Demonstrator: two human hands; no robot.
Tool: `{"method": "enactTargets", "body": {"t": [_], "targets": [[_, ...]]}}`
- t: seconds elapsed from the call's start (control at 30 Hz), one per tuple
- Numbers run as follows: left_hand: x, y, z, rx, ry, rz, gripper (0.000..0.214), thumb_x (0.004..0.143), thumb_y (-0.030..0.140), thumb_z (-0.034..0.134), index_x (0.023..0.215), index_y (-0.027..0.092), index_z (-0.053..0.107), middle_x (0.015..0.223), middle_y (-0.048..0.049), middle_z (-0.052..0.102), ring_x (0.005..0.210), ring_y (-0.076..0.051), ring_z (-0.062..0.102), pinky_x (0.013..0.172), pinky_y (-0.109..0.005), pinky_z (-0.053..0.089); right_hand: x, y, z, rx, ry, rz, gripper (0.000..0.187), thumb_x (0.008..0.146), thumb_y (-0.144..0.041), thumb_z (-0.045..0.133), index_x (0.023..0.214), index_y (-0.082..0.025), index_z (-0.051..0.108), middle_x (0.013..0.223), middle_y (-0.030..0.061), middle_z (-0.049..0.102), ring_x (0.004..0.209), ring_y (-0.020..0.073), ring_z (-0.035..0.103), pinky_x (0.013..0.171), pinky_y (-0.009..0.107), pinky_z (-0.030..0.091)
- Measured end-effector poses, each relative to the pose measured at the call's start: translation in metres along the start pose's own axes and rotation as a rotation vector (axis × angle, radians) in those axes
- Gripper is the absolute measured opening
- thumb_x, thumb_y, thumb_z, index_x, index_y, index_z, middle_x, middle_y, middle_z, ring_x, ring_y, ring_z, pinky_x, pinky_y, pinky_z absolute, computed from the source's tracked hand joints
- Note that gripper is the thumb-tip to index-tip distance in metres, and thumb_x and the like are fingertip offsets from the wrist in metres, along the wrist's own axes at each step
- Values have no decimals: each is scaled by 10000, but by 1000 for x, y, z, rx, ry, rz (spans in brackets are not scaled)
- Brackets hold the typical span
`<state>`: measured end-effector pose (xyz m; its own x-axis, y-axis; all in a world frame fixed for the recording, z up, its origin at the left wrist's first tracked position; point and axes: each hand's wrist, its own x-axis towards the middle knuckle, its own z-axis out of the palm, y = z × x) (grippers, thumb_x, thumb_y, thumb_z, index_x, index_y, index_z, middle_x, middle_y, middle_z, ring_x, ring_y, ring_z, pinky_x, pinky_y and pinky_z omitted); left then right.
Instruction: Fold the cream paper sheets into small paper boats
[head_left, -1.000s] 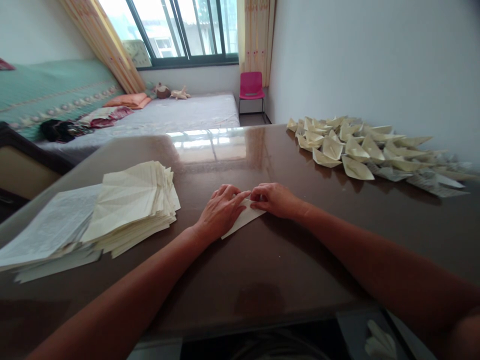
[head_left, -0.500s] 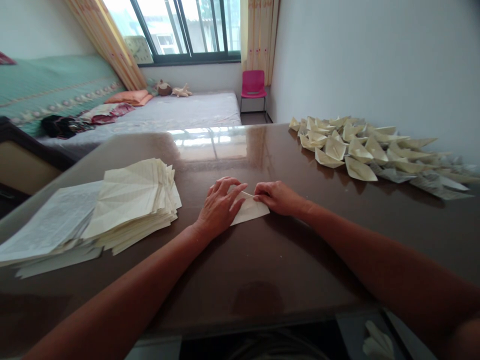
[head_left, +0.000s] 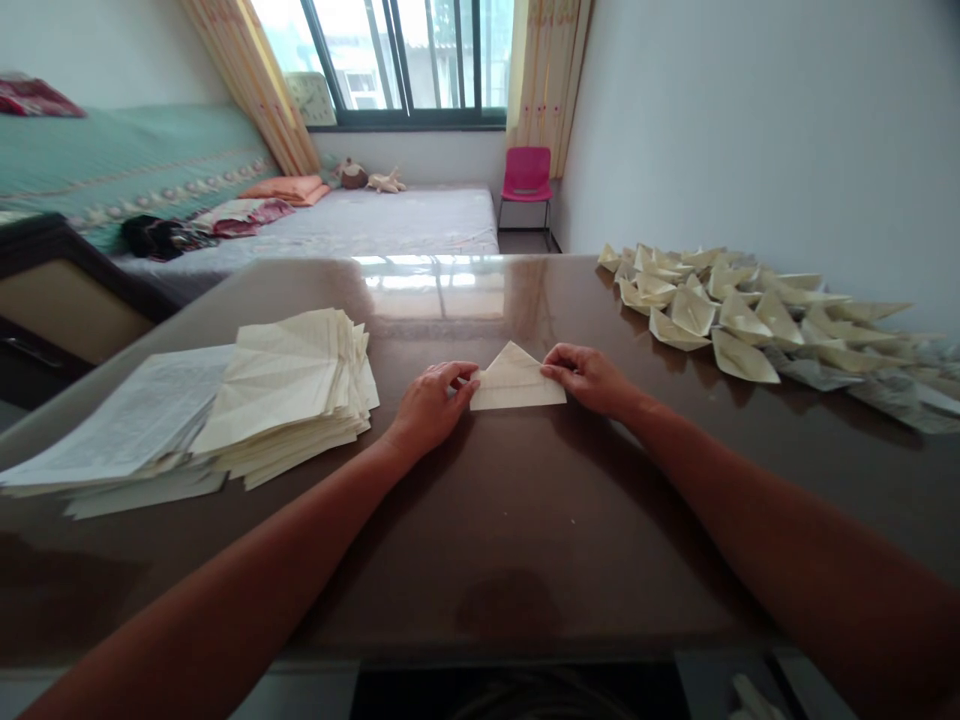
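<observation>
Between my hands is a cream sheet of folded paper [head_left: 517, 382], with a pointed peak at the top and a straight band along its lower edge. My left hand [head_left: 435, 402] pinches its left end between thumb and fingers. At the right end, my right hand [head_left: 583, 377] grips the paper the same way, fingers curled. Both hands are low over the brown glossy table [head_left: 450, 540]. Left of them lies a stack of creased cream paper [head_left: 281, 385], overlapping some printed sheets [head_left: 142, 415].
Many folded paper boats [head_left: 739, 318] crowd the right side of the table by the wall. Past the far table edge stand a bed [head_left: 420, 220] and a pink chair [head_left: 526, 178]. A dark wooden cabinet [head_left: 67, 300] is at the left.
My left hand has drawn back from over the paper to its left end. The paper's peaked shape now shows fully, turned level. The view has shifted slightly left.
</observation>
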<state>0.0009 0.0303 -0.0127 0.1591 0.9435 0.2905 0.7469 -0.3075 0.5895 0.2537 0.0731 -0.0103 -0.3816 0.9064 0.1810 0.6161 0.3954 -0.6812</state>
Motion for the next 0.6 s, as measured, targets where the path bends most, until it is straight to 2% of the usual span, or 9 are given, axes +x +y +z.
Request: {"method": "enactTargets", "body": {"t": [0.17,0.3,0.43,0.6], "targets": [[2,-3,0,-238,-9,-88,205,840,315,521,963,179,613,782,-12,680,691,-139,599,644,-246,448,-2,-3,4,28,-21,-23,239,838,-390,523,809,-177,627,722,8,620,668,139,515,624,248,387],[1,-3,0,-201,3,-62,140,840,283,491,911,193,570,680,33,608,561,-101,520,577,-226,405,-4,-7,6,21,-37,-2,241,836,-386,525,809,-173,632,727,15,630,669,145,525,622,255,389],[0,0,1,-130,12,-66,132,812,211,480,876,185,593,682,19,604,578,-105,523,580,-226,411,-4,-9,6,30,-30,29,246,830,-392,532,809,-169,636,726,19,632,670,148,527,619,259,391],[2,1,3,-336,-2,-159,213,804,333,566,920,163,620,775,-26,667,620,-120,569,533,-214,429,-4,-9,6,71,-5,32,252,828,-399,536,804,-164,624,723,16,616,663,139,507,611,254,385]]}}
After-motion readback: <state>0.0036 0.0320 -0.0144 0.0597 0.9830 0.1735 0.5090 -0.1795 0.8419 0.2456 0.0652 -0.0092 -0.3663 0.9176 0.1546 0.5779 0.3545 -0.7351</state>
